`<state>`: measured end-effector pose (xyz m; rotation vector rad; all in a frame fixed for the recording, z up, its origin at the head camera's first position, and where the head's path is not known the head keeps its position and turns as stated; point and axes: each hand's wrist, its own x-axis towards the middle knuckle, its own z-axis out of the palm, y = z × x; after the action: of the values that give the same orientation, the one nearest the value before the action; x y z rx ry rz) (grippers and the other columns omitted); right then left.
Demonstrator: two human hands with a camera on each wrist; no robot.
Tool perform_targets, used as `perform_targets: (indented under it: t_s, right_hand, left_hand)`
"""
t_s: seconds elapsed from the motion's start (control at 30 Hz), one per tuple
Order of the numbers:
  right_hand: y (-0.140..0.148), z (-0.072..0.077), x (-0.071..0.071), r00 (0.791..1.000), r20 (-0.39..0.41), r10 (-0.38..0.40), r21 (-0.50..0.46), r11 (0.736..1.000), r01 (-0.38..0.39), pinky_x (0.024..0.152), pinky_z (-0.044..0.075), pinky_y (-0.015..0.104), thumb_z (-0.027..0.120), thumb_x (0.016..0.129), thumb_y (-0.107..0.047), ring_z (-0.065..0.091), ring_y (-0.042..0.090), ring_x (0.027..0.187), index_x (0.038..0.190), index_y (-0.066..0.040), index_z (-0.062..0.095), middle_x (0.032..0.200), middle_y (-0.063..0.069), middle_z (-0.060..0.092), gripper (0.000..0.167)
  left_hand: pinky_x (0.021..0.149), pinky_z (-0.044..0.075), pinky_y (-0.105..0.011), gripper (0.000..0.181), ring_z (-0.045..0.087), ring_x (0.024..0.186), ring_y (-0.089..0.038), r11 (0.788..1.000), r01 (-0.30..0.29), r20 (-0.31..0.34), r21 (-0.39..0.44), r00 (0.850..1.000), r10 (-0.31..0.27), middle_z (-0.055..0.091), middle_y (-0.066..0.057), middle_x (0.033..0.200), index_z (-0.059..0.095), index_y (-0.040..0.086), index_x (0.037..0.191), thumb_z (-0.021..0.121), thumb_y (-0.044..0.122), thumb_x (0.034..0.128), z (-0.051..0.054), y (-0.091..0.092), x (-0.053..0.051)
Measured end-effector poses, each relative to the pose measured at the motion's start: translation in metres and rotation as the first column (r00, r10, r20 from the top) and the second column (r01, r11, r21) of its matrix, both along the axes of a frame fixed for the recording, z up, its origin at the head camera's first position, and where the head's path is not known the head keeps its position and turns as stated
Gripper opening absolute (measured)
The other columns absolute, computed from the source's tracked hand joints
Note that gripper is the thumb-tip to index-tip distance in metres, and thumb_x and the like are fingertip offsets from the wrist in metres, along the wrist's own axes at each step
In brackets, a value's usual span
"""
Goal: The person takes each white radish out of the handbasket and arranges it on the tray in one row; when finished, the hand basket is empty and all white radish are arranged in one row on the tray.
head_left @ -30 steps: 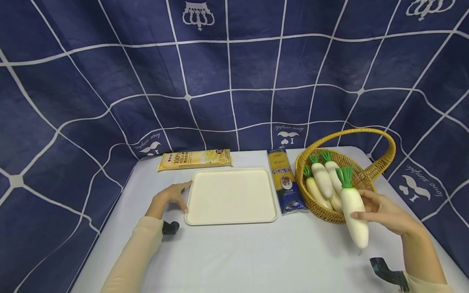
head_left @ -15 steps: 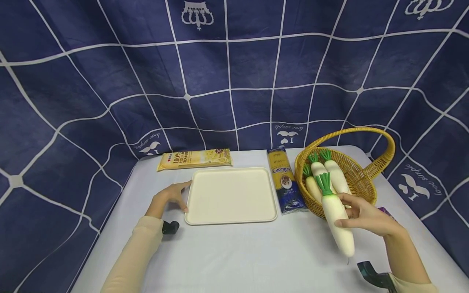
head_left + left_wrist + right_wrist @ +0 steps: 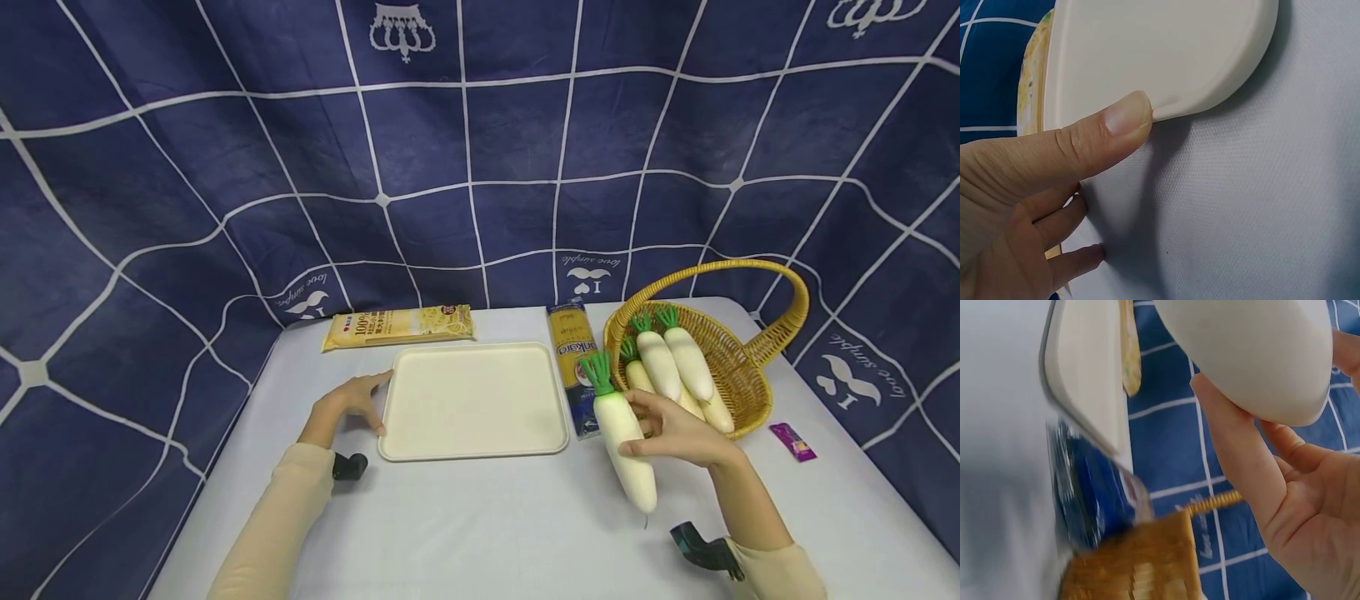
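Observation:
My right hand (image 3: 678,433) grips a white radish (image 3: 628,454) with green tops around its middle, thumb on the near side, held up in front of the blue spaghetti packet. In the right wrist view, the radish (image 3: 1260,356) lies between the thumb and fingers of that hand. At the left end of a cream tray (image 3: 476,402) my left hand (image 3: 347,406) rests, fingers spread. The left wrist view has the thumb tip touching the tray's rim (image 3: 1210,100); the other visible fingers are loosely bent beside it on the cloth, and the index finger is mostly hidden.
A wicker basket (image 3: 738,379) with a tall handle holds several more radishes (image 3: 690,362) at the right. The blue spaghetti packet (image 3: 572,342) lies between basket and tray. Behind the tray is a yellow pasta packet (image 3: 399,326). A small purple sachet (image 3: 792,442) lies right of the basket.
My right hand has carried the radish leftward from in front of the basket toward the tray, uncovering the purple sachet and the basket's front. My left hand has stayed at the tray.

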<state>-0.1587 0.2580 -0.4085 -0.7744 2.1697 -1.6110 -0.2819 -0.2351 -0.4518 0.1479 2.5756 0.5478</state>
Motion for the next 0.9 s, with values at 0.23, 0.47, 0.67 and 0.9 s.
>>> perform_targets:
  t_s: [0.23, 0.47, 0.67, 0.9]
  right_hand:
    - [-0.032, -0.005, -0.015, 0.998, 0.059, 0.003, -0.012, 1.0, -0.003, 0.075, 0.058, 0.035, 0.069, 0.079, -0.003, 0.066, 0.023, 0.09, 0.126, 0.016, 0.038, 0.111, 0.023, 0.056, 0.06]
    - [-0.06, -0.011, -0.029, 0.995, 0.104, 0.008, -0.042, 0.999, -0.004, 0.074, 0.058, 0.036, 0.069, 0.08, -0.007, 0.068, 0.025, 0.086, 0.127, 0.016, 0.037, 0.108, 0.021, 0.059, 0.061]
    - [-0.082, -0.015, -0.041, 0.992, 0.121, -0.027, -0.02, 0.999, 0.03, 0.076, 0.057, 0.035, 0.071, 0.079, -0.012, 0.065, 0.026, 0.089, 0.127, 0.012, 0.041, 0.111, 0.022, 0.058, 0.061]
    - [-0.11, -0.02, -0.054, 0.992, 0.109, -0.063, -0.016, 0.998, 0.065, 0.079, 0.056, 0.037, 0.071, 0.077, -0.017, 0.062, 0.026, 0.095, 0.125, 0.008, 0.046, 0.114, 0.021, 0.058, 0.058]
  left_hand:
    - [0.106, 0.024, -0.065, 0.126, 0.027, 0.134, -0.046, 1.0, -0.001, 0.003, 0.002, 1.0, 0.001, 0.034, -0.027, 0.145, 0.025, 0.009, 0.149, 0.092, 0.026, 0.0447, 0.0, 0.0, 0.0]
    - [0.106, 0.024, -0.066, 0.126, 0.027, 0.135, -0.046, 1.0, -0.009, 0.005, 0.01, 1.0, 0.009, 0.033, -0.026, 0.146, 0.025, 0.01, 0.149, 0.092, 0.026, 0.0437, -0.001, -0.001, -0.001]
    - [0.105, 0.025, -0.067, 0.127, 0.027, 0.134, -0.048, 1.0, -0.014, 0.008, -0.002, 1.0, 0.014, 0.033, -0.026, 0.146, 0.025, 0.011, 0.149, 0.092, 0.027, 0.0434, -0.001, -0.001, -0.001]
    - [0.105, 0.024, -0.067, 0.126, 0.024, 0.135, -0.048, 1.0, -0.018, 0.014, 0.003, 1.0, 0.018, 0.031, -0.026, 0.147, 0.024, 0.012, 0.15, 0.092, 0.027, 0.0441, 0.0, -0.001, -0.001]
